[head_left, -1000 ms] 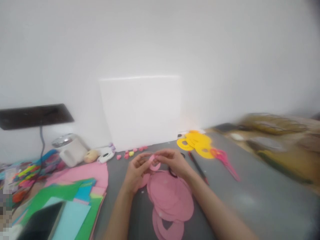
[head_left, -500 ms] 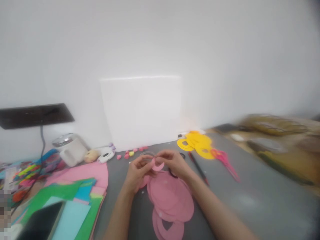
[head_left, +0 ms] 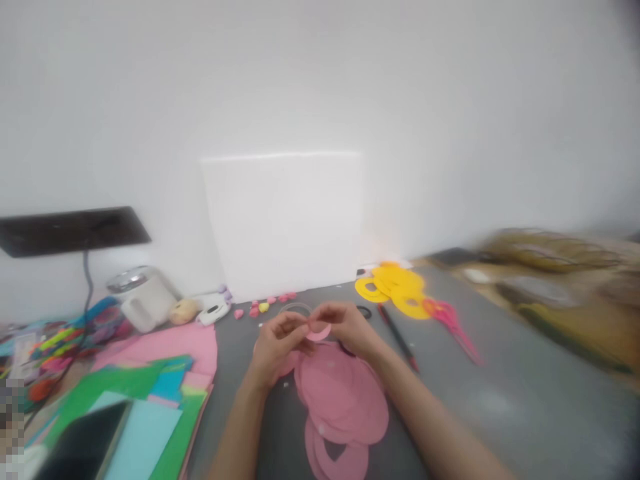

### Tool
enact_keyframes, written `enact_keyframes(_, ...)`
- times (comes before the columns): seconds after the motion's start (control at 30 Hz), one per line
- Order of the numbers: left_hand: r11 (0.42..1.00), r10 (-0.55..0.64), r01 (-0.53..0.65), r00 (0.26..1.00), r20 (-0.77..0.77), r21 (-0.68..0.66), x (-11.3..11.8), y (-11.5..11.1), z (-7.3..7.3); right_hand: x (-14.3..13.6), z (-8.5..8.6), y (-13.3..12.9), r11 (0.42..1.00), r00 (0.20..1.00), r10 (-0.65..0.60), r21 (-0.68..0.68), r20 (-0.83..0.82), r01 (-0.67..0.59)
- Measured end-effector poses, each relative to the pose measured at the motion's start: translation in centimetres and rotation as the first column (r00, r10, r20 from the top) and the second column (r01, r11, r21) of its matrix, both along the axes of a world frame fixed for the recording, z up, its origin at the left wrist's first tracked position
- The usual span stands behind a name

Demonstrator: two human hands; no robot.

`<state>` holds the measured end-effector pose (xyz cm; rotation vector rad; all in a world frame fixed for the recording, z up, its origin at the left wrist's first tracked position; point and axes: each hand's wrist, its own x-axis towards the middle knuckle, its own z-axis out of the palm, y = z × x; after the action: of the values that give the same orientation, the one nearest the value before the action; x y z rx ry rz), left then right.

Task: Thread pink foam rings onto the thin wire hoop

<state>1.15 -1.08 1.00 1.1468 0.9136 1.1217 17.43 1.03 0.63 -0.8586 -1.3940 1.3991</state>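
Note:
Between my two hands is a small curved pink paper piece [head_left: 319,333]. My left hand [head_left: 281,341] pinches its left end, fingers closed. My right hand [head_left: 345,327] pinches the other end with thumb and forefinger. Just below lie several overlapping pink paper cut-outs [head_left: 340,393], some with a hole in them. Part of another pink piece [head_left: 287,365] shows beside my left hand. A clear tape ring [head_left: 296,307] lies partly hidden behind my fingers. The fine detail of the held piece is blurred.
Yellow paper rings [head_left: 395,287], pink scissors [head_left: 455,330] and a dark pencil [head_left: 399,337] lie to the right. Small pink beads [head_left: 255,311] sit before a white board [head_left: 287,227]. Coloured paper sheets [head_left: 145,413], a phone [head_left: 83,443] and a white mug-like container [head_left: 145,303] are left.
The curved pink piece has turned slightly and shifted a little right and up between my fingers. Both hands keep their pinch and stay nearly in place.

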Motion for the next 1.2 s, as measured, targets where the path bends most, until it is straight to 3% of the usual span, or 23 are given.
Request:
enact_keyframes(0.17, 1.0, 0.016, -0.015, 0.999, 0.034, -0.016, -0.17, 0.23, -0.27, 0.19, 0.34, -0.06, 0.997, 0.998, 0.033, 0.069, 0.051, -0.036)
enact_keyframes(0.43, 0.997, 0.067, -0.063, 0.991, 0.115, -0.036, -0.1, 0.31, -0.19, 0.85, 0.93, -0.1, 0.946, 0.974, 0.19, 0.242, 0.122, -0.214)
enact_keyframes(0.7, 0.996, 0.067, -0.061, 0.991, 0.117, -0.058, 0.07, 0.17, 0.14, 0.69, 0.82, -0.01, 0.955, 0.977, 0.098, 0.259, 0.191, -0.146)
enact_keyframes(1.2, 0.983, 0.092, -0.071, 0.989, 0.119, -0.169, -0.3, 0.55, -0.55, -0.11, 0.66, -0.57, 0.955, 0.976, 0.11, 0.253, 0.19, -0.157)
